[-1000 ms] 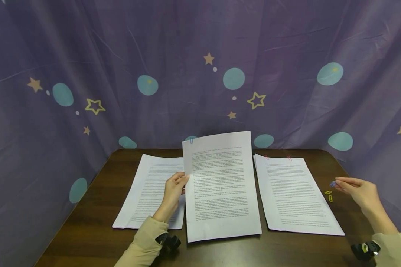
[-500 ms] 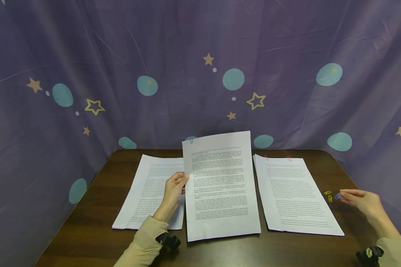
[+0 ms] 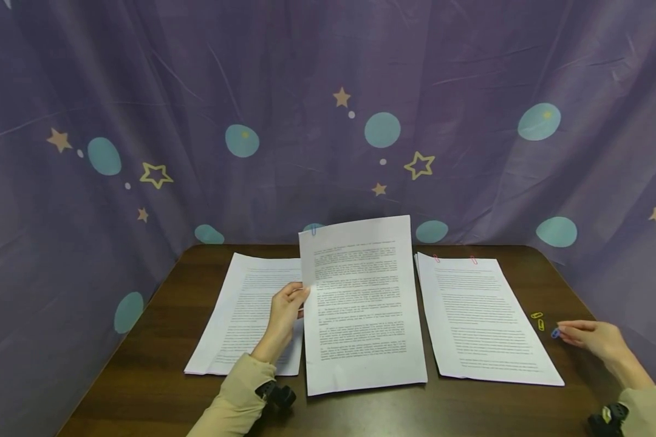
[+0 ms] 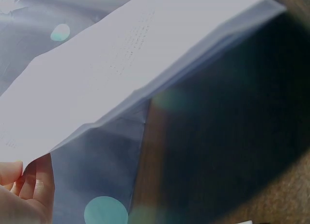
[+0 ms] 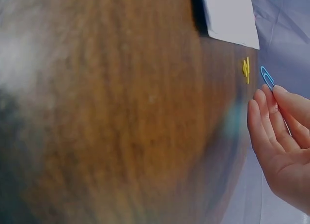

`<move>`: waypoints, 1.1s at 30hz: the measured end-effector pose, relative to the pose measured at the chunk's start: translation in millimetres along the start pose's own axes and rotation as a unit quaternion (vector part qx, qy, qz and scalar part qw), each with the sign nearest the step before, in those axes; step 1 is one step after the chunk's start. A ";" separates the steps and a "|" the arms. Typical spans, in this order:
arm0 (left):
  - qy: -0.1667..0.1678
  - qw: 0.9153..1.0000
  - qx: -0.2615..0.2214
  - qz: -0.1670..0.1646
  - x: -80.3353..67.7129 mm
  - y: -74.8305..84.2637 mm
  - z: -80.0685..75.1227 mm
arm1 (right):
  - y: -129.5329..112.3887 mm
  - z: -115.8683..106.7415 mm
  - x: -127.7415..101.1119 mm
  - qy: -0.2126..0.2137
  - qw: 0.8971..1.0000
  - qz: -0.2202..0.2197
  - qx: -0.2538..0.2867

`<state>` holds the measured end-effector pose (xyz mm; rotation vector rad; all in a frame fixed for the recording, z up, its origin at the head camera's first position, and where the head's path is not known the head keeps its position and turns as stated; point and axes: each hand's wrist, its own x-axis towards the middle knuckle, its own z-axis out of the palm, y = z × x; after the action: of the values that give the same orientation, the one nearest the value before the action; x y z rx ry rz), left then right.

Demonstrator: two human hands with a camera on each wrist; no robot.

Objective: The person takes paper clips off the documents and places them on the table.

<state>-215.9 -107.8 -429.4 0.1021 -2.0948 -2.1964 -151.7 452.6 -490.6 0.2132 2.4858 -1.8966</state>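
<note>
My left hand pinches the left edge of the middle sheaf of printed pages, holding it tilted up off the brown table. A blue paper clip sits at the sheaf's top left corner. In the left wrist view the pages rise over my fingers. My right hand pinches a loose blue paper clip low over the table at the right. In the right wrist view this clip sticks out from my fingertips, next to two yellow clips.
A second stack of pages lies flat at the left. A third stack lies at the right with two red clips on its top edge. Two yellow clips lie beside it. A purple starred curtain encloses the table.
My right hand has moved down and toward me with the blue clip, from above the yellow clips to just over the table beside them. The left hand and its pages have not moved.
</note>
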 end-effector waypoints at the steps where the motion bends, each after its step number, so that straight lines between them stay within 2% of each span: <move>1: 0.001 1.000 0.003 0.003 -0.1 -0.9 0.0 | 1.6 -0.4 0.6 -0.001 1.000 0.000 -0.005; 4: -0.003 1.000 0.001 0.031 -0.9 -4.2 -0.9 | 4.9 -0.5 1.9 -0.001 1.000 0.002 -0.025; 6: -0.018 0.998 -0.016 0.066 0.4 -9.1 -2.8 | 5.6 0.7 2.4 0.004 0.999 0.003 -0.052; 8: -0.023 0.997 -0.019 0.077 0.0 -9.7 -3.1 | 5.3 2.5 2.8 0.011 0.997 0.008 -0.079; 11: -0.017 0.998 -0.014 0.061 0.1 -8.5 -2.2 | 4.5 5.1 3.1 0.017 0.993 0.011 -0.113; 13: -0.002 1.000 0.003 0.027 -1.4 -3.8 -0.1 | 4.3 6.1 3.5 0.020 0.992 0.013 -0.122; 17: 0.004 1.000 0.004 0.000 -0.9 -0.5 1.2 | 4.5 6.6 4.0 0.020 0.991 0.016 -0.132; 26: 0.011 1.000 0.010 -0.001 -1.7 0.2 1.5 | 4.7 7.6 4.4 0.027 0.983 0.007 -0.180; 33: 0.009 1.000 0.009 0.000 -1.5 -0.8 1.9 | -0.9 10.7 5.9 0.038 0.979 -0.023 -0.200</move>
<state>-214.7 -105.8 -430.2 0.1240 -2.1066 -2.1685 -158.4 442.7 -493.1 0.2244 2.8732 -1.3793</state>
